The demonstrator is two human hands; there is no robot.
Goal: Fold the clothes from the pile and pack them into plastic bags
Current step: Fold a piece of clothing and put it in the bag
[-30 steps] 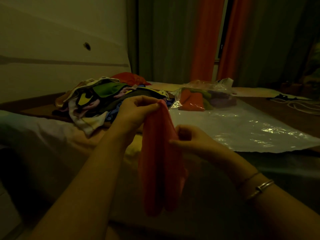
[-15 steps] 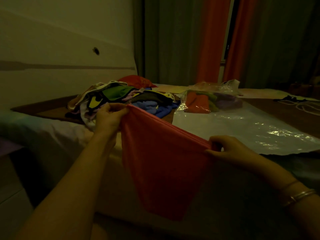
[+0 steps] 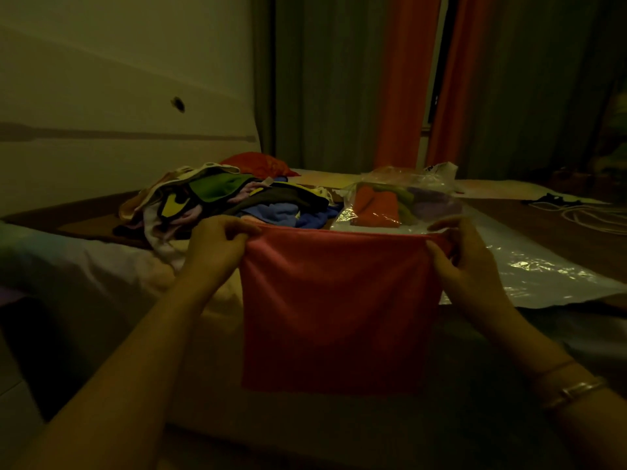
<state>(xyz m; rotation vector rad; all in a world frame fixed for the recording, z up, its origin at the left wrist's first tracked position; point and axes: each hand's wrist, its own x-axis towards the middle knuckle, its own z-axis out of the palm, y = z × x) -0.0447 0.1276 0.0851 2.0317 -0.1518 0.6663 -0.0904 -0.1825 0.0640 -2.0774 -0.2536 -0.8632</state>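
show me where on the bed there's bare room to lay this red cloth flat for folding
Best free patch: the flat plastic sheet right of the right hand, in front of the packed bag. A pale bare strip of bed lies left of the left hand. Behind the red cloth it is crowded by the clothes pile.

I see a plain pinkish-red cloth point(image 3: 334, 310). Beyond my grip, the pile point(image 3: 230, 205) mixes green, yellow, blue, black, white and red. A clear bag point(image 3: 403, 201) shows orange-red, green and purple; curtains point(image 3: 403, 79) are orange.
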